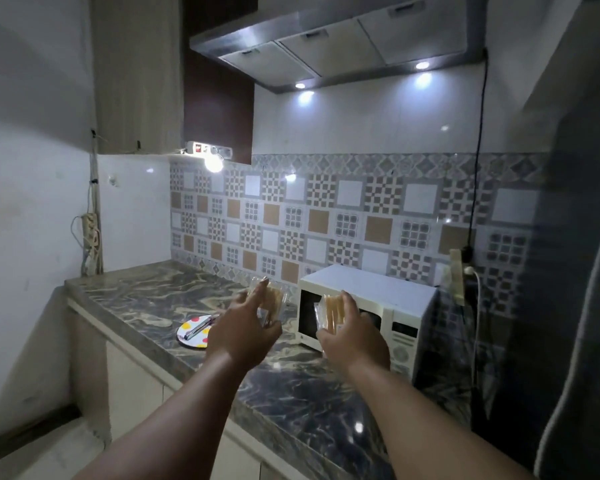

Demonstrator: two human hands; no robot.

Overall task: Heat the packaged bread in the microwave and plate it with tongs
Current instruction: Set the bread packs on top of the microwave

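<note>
The kitchen is dim. Two hood spotlights (422, 65) at one o'clock and a bare bulb (214, 163) at ten o'clock glare white. Tiles show reflections; frame edges bend, corners fall dark, detail soft.

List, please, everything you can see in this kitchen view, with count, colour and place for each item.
bread packs: two, clear wrap over tan bread, one in each hand
microwave: one, white, on the counter, door shut
plate: one, white with coloured dots, on the counter left of the microwave
tongs: one, metal, lying on the plate
counter: one, dark marbled
range hood: one, steel, overhead, lights on
power strip: one, white, left wall
left hand: holds one pack
right hand: holds the other
</note>
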